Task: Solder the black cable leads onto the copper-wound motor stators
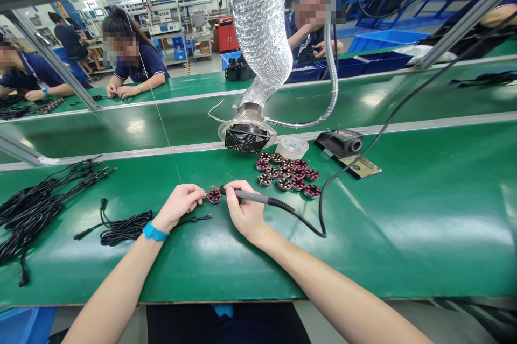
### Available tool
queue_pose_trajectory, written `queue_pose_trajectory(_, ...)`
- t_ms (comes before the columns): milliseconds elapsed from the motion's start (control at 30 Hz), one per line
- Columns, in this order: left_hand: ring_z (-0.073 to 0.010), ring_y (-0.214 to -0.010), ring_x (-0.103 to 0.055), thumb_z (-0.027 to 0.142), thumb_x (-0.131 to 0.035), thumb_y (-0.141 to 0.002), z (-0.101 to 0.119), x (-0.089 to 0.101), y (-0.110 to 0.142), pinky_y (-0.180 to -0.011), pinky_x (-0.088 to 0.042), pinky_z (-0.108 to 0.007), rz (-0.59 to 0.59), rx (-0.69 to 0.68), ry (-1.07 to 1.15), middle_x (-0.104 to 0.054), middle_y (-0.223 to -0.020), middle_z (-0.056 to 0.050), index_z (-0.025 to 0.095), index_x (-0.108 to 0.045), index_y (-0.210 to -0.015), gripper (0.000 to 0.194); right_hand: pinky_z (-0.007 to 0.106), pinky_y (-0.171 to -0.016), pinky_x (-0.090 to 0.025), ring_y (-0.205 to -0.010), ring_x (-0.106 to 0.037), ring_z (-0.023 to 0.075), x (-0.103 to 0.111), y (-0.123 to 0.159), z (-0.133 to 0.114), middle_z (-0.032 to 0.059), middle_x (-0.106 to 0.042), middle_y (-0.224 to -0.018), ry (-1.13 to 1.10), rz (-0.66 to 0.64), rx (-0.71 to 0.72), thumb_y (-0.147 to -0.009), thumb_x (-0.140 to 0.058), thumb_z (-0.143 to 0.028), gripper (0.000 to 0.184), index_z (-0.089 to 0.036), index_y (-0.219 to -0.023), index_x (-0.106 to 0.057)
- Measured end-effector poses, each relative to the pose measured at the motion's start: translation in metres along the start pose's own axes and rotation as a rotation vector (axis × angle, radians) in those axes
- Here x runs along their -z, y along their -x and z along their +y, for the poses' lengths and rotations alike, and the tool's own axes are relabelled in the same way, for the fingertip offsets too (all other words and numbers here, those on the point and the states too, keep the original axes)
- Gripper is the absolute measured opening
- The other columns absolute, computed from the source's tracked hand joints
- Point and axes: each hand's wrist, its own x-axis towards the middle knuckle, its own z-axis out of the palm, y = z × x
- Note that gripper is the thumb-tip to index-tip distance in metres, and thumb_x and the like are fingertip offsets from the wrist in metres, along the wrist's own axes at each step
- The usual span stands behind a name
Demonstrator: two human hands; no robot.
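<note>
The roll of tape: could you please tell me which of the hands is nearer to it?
The right hand. It grips the soldering iron in front of the roll of tape, slightly to its left; the left hand is farther to the left.

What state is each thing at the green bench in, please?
Round red and black coil: lying flat.
Left hand: fingertips pinched beside it.
Slim grey soldering iron: held, heat unclear.
Right hand: closed around the iron.
Grey metal iron holder: unoccupied.
Black fan with wire grille: spin unclear.
Silver foil duct: bent.
Clear tape roll: lying flat.
Thin black cables: bundled.
</note>
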Motion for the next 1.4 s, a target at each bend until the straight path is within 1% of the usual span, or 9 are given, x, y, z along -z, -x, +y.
queue_pose_trajectory(67, -0.0053, -0.042, -0.036, 0.043, -0.064, -0.077, 0.000, 0.000, 0.000, -0.042, -0.023, -0.020, -0.005, -0.001, 0.013, -0.053, -0.053, 0.002, 0.014, -0.061, -0.065, 0.031, 0.026, -0.061, -0.050, -0.061, -0.062, 0.0134, -0.001, -0.001, 0.000, 0.0008, -0.068, -0.074, 0.030, -0.033, -0.018, -0.095, -0.050, -0.024, 0.017, -0.021, -0.085, -0.064)
queue_pose_trajectory(233, -0.0050, -0.042, -0.037, 0.043, -0.064, -0.075, 0.000, 0.000, -0.001, -0.041, -0.024, -0.020, -0.004, 0.002, 0.037, -0.055, -0.057, 0.002, 0.014, -0.060, -0.065, 0.030, 0.031, -0.084, -0.052, -0.087, -0.066, 0.0172, -0.006, 0.000, 0.004, 0.0048, -0.068, -0.098, 0.078, -0.196, -0.066, -0.093, -0.050, -0.019, 0.021, -0.021, -0.109, -0.063)
queue_pose_trajectory(400, -0.0048, -0.042, -0.037, 0.044, -0.064, -0.076, -0.002, 0.000, -0.001, -0.041, -0.022, -0.020, -0.010, -0.004, 0.038, -0.056, -0.059, 0.002, 0.014, -0.061, -0.069, 0.031, 0.036, -0.089, -0.054, -0.097, -0.062, 0.0213, -0.011, 0.007, 0.012, 0.0085, -0.058, -0.113, 0.102, -0.330, -0.054, -0.078, -0.059, -0.009, 0.054, -0.023, -0.130, -0.052)
queue_pose_trajectory(567, -0.0047, -0.041, -0.037, 0.044, -0.064, -0.076, -0.005, 0.000, -0.004, -0.041, -0.021, -0.020, -0.016, 0.000, 0.052, -0.057, -0.061, 0.001, 0.013, -0.061, -0.070, 0.031, 0.035, -0.089, -0.055, -0.097, -0.063, 0.0205, -0.015, 0.011, 0.022, 0.0086, -0.054, -0.118, 0.060, -0.418, -0.021, -0.078, -0.060, -0.007, 0.060, -0.024, -0.134, -0.047)
queue_pose_trajectory(700, -0.0044, -0.042, -0.036, 0.046, -0.066, -0.078, -0.005, 0.003, -0.003, -0.042, -0.021, -0.021, -0.033, -0.031, 0.063, -0.057, -0.063, 0.001, 0.014, -0.060, -0.072, 0.033, 0.035, -0.087, -0.056, -0.096, -0.063, 0.0201, -0.015, 0.007, 0.025, 0.0082, -0.054, -0.113, 0.072, -0.395, 0.033, -0.080, -0.057, -0.003, 0.057, -0.024, -0.132, -0.048)
queue_pose_trajectory(867, -0.0052, -0.049, -0.038, 0.046, -0.069, -0.081, 0.003, 0.008, 0.002, -0.046, -0.025, -0.021, -0.054, -0.185, 0.105, -0.058, -0.071, 0.001, 0.014, -0.064, -0.082, 0.033, 0.035, -0.085, -0.057, -0.098, -0.063, 0.0213, -0.007, -0.002, 0.016, 0.0104, -0.054, -0.115, 0.143, -0.332, 0.181, -0.087, -0.052, -0.005, 0.051, -0.024, -0.134, -0.048)
queue_pose_trajectory(1000, -0.0066, -0.053, -0.040, 0.043, -0.068, -0.084, 0.006, 0.012, 0.007, -0.050, -0.028, -0.022, -0.059, -0.258, 0.092, -0.059, -0.073, 0.000, 0.014, -0.066, -0.083, 0.029, 0.037, -0.088, -0.057, -0.104, -0.062, 0.0223, -0.004, -0.001, 0.015, 0.0116, -0.053, -0.119, 0.167, -0.284, 0.303, -0.092, -0.051, -0.008, 0.047, -0.025, -0.135, -0.047)
queue_pose_trajectory(1267, -0.0093, -0.060, -0.046, 0.036, -0.070, -0.085, 0.009, 0.017, 0.012, -0.055, -0.036, -0.024, -0.060, -0.395, -0.012, -0.061, -0.081, -0.003, 0.015, -0.073, -0.081, 0.022, 0.035, -0.089, -0.058, -0.103, -0.063, 0.0199, -0.006, 0.001, 0.015, 0.0105, -0.052, -0.119, 0.121, -0.180, 0.333, -0.091, -0.053, -0.007, 0.052, -0.028, -0.138, -0.045)
queue_pose_trajectory(1400, -0.0137, -0.071, -0.054, 0.034, -0.072, -0.084, 0.007, 0.019, 0.012, -0.065, -0.042, -0.026, -0.060, -0.461, -0.021, -0.063, -0.084, -0.005, 0.016, -0.075, -0.083, 0.018, 0.035, -0.090, -0.058, -0.102, -0.064, 0.0189, -0.007, 0.001, 0.015, 0.0099, -0.052, -0.119, 0.105, -0.155, 0.320, -0.092, -0.054, -0.007, 0.052, -0.029, -0.138, -0.045)
